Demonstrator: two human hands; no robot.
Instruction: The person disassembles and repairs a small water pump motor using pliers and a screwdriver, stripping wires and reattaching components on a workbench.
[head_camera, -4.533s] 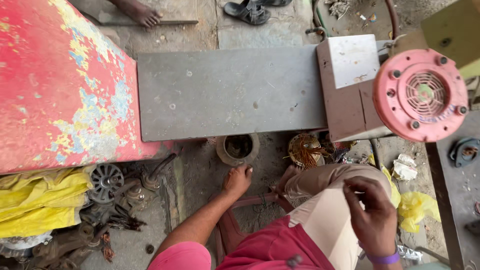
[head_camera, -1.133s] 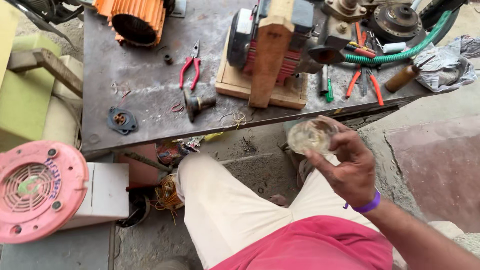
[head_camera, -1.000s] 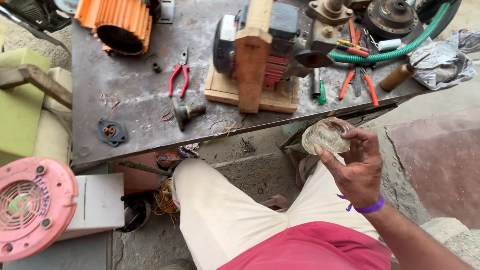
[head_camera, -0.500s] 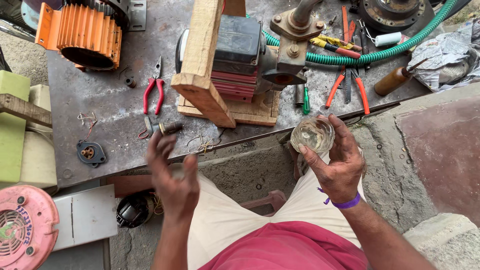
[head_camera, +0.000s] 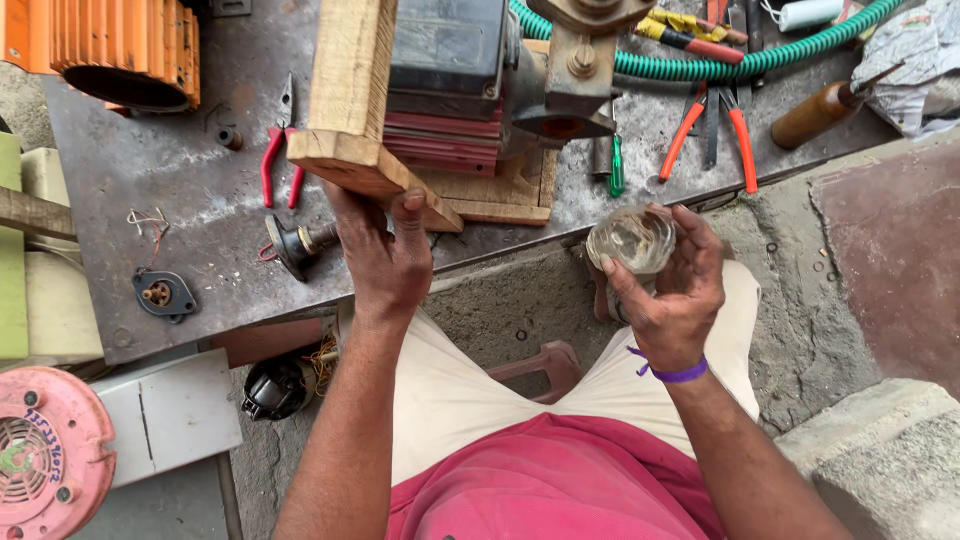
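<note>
The left hand (head_camera: 385, 262) grips the near end of a pale wooden block (head_camera: 352, 100) that stands on the grey metal desk (head_camera: 200, 190) against a black-and-red electric motor (head_camera: 450, 85). The right hand (head_camera: 672, 285) cups a small clear roll of tape (head_camera: 630, 240), held off the desk edge. Nothing looks taped so far; that work seems still ahead.

Count on the surface (head_camera: 180, 190): two pliers, one red-handled (head_camera: 280, 165), one orange-handled (head_camera: 715, 135). One green screwdriver (head_camera: 617, 165). One green corrugated hose (head_camera: 720, 65). One orange finned housing (head_camera: 110, 50). One wooden block (head_camera: 355, 100). One clear round container (head_camera: 630, 240), held.
</note>
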